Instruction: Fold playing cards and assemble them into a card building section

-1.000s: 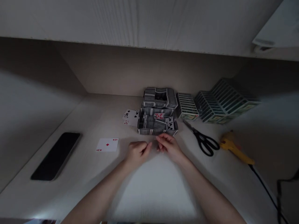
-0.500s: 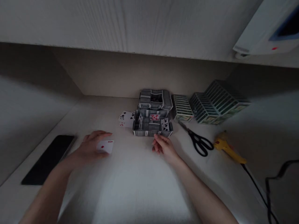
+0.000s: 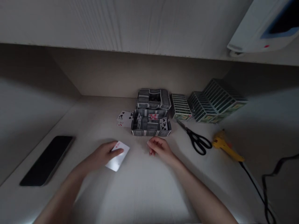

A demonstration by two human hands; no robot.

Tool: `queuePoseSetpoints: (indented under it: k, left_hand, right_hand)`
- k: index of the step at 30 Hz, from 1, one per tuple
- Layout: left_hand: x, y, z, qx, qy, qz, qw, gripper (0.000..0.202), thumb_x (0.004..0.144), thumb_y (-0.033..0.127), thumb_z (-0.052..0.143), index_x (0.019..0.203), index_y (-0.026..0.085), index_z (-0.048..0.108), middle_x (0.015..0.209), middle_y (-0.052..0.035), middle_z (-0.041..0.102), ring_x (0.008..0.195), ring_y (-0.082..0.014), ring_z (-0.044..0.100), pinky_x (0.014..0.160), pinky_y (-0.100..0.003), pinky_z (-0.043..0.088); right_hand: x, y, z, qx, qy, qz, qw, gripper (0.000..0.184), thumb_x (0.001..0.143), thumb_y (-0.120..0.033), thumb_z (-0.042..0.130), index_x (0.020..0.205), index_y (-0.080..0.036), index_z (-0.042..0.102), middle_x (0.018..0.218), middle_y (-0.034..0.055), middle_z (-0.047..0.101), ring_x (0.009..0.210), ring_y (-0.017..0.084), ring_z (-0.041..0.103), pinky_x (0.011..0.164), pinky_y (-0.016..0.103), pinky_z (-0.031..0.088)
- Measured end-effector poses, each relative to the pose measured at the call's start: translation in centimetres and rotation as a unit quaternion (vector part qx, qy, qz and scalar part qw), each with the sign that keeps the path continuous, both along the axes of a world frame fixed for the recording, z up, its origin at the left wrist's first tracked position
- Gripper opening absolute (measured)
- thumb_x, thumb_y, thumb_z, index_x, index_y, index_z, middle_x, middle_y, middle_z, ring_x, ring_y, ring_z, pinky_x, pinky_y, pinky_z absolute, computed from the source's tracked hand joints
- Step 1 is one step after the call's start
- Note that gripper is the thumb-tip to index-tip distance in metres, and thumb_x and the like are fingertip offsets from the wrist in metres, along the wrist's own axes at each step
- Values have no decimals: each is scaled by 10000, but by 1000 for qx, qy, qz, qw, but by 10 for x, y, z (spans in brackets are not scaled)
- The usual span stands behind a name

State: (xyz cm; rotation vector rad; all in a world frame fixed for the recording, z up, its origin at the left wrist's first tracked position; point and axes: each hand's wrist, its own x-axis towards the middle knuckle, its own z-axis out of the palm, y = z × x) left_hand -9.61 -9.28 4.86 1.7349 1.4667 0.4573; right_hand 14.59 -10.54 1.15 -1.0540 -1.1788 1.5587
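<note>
My left hand (image 3: 106, 154) is shut on a playing card (image 3: 118, 158), thumb across its face. A red corner mark shows on the card, which is tilted above the table. My right hand (image 3: 161, 150) is just in front of an open box (image 3: 151, 133) made of grey-patterned playing cards. Its fingers are curled in, and nothing shows between them. A few cards stand face-in along the inside of the box, one with red hearts (image 3: 153, 117) and one with black clubs (image 3: 163, 124). Loose face-up cards (image 3: 125, 117) lie against its left side.
Behind the open box sits a second grey-patterned box (image 3: 143, 99) with an opening on top. Green striped card blocks (image 3: 181, 106) stand to its right. Black-handled scissors (image 3: 198, 141), a yellow glue gun (image 3: 226, 149) with a cord, and a black phone (image 3: 48, 161) lie on the table.
My left hand has moved right and closed its thumb over the card, lifting and turning it. My right hand stays by the box front with its fingers curled.
</note>
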Motion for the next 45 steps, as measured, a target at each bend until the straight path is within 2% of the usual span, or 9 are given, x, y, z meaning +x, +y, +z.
queuePoseSetpoints:
  k: [3,10,13,17,21,26,31,38,45]
  left_hand:
    - [36,-10,-9,-142,-133,-54,980,260,751,428,483,719,172,513,574,22,522,481,-108,496,426,-199,369]
    - [68,-1,-10,-136,-194,-111,965,268,726,361,550,897,159,512,630,23,516,518,-86,469,432,-173,339]
    - [71,6,-15,-135,-205,-86,966,265,744,359,524,914,156,510,623,26,511,500,-83,460,425,-174,330]
    - [77,11,-33,-64,-252,34,965,276,748,370,506,900,141,528,678,4,543,539,-90,481,472,-191,374]
    - [81,12,-45,-48,-286,96,952,287,740,382,511,893,141,539,663,7,552,531,-94,482,477,-201,383]
    - [84,9,-52,-23,-262,90,961,257,778,375,469,902,156,521,626,24,524,506,-92,464,459,-203,360]
    - [75,6,-47,-7,-261,35,965,313,737,351,562,971,165,470,778,0,547,650,-112,516,559,-223,401]
    - [56,8,-30,-181,-415,-140,881,828,574,224,737,1252,248,262,1185,-93,466,1048,-222,493,851,-356,407]
    - [56,11,-33,-191,-390,-103,895,806,569,181,736,1253,221,310,1163,-108,503,1058,-228,503,857,-376,415]
  right_hand:
    - [-4,-4,1,15,-19,41,999,257,694,-381,616,810,-155,577,578,-45,534,430,54,472,421,182,384]
    - [-2,-1,-6,11,-38,47,998,257,713,-403,590,740,-156,522,501,-66,497,371,52,443,386,180,355]
    - [-1,-2,-7,26,-55,36,998,300,693,-423,611,808,-160,524,587,-49,521,427,56,466,410,180,373]
    - [-1,-7,-5,111,-131,46,984,769,441,-390,791,1119,-202,479,997,57,551,724,137,562,567,245,466]
    - [-2,-15,-3,180,-213,52,959,1134,381,-335,825,1346,-246,236,1317,135,329,1034,253,482,796,373,452]
    - [-5,-16,-9,195,-247,41,948,1106,490,-272,794,1381,-246,140,1287,142,373,1067,267,463,850,412,416]
    - [-4,-14,-12,167,-222,49,959,1026,522,-301,773,1368,-221,199,1164,127,485,868,204,552,703,328,477]
    - [0,-10,-16,120,-151,26,981,873,548,-292,747,1303,-217,313,1006,84,550,711,135,547,539,247,479]
    - [-1,-7,-20,154,-152,-2,976,723,589,-245,714,1238,-217,396,815,23,565,662,116,558,542,233,478]
